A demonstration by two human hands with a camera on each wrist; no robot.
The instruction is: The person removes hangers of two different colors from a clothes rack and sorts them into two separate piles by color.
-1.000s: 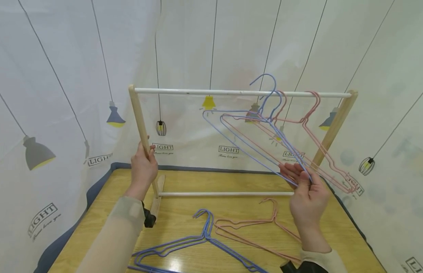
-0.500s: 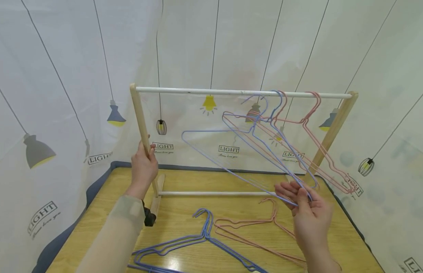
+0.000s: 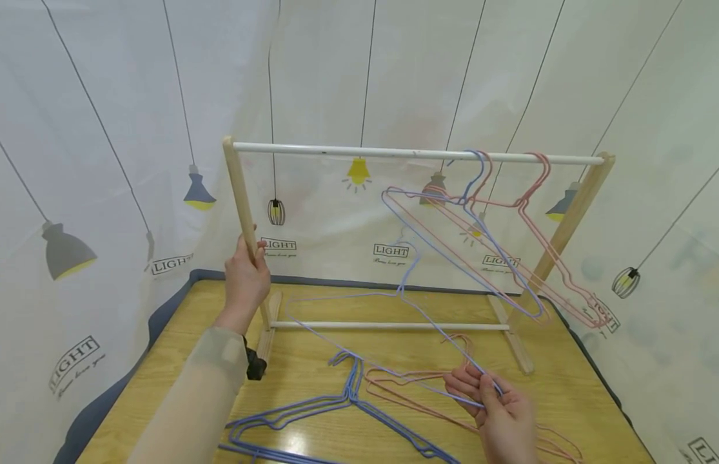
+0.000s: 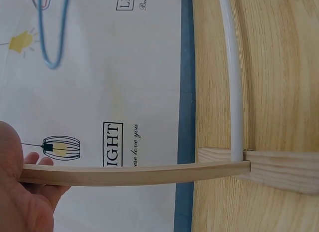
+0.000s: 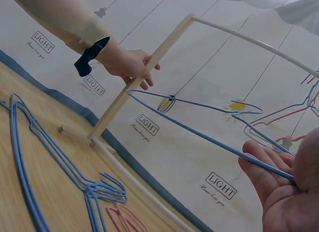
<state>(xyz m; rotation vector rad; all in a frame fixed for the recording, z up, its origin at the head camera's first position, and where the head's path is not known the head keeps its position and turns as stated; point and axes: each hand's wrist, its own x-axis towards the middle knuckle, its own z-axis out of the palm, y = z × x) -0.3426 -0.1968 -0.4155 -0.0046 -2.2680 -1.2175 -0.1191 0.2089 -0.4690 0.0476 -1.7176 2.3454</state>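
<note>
My left hand (image 3: 246,280) grips the left wooden post (image 3: 238,193) of a small clothes rack, its fingers wrapped round the wood. The left wrist view shows the same post (image 4: 124,175) running down to its foot. With my right hand (image 3: 507,415) I pinch a blue wire hanger (image 5: 199,128) by one lower corner. That hanger is off the rack, over the table, its hook pointing up and away from me. On the white top rail (image 3: 336,151) hang a blue hanger (image 3: 490,229) and several pink hangers (image 3: 522,201), all towards the right.
Several blue hangers (image 3: 353,403) lie stacked on the wooden table (image 3: 313,306) in front of the rack. Beside them lie pink hangers (image 3: 417,376), partly behind my right hand. A white lower bar (image 3: 359,326) joins the rack's feet. A printed cloth (image 3: 318,77) stands behind.
My right hand has drawn the blue hanger away from the top rail, down and towards me, with its hook sinking below the rail. My left hand stays on the post.
</note>
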